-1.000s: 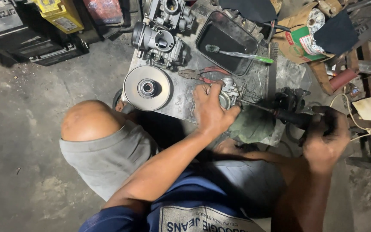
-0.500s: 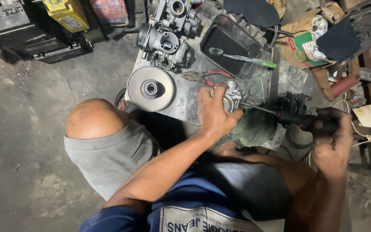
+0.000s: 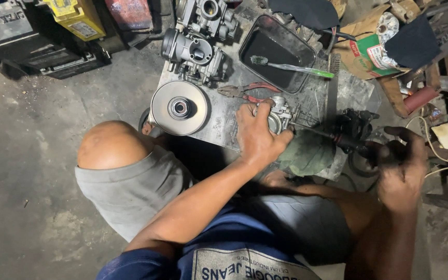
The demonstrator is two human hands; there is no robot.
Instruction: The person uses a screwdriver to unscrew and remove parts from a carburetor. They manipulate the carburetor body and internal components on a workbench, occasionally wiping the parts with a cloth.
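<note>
My left hand (image 3: 257, 136) grips a small metal carburettor (image 3: 280, 115) and holds it down on the low metal bench (image 3: 224, 111). My right hand (image 3: 401, 166) is closed around the dark handle of a screwdriver (image 3: 338, 139). Its shaft runs left and its tip meets the side of the carburettor. A green-grey rag (image 3: 309, 154) lies bunched under the shaft, just right of my left hand. My bare knee (image 3: 111, 144) rises at the left of the bench.
A round silver pulley disc (image 3: 179, 108), red-handled pliers (image 3: 247, 92) and larger carburettor bodies (image 3: 195, 49) lie on the bench. A black tray (image 3: 276, 54) holds a green toothbrush (image 3: 291, 67). Batteries (image 3: 76, 18) stand on the concrete floor at the back left. Boxes and clutter crowd the right.
My right hand has shifted a little on the screwdriver handle, turning it. My left hand stays on the carburettor.
</note>
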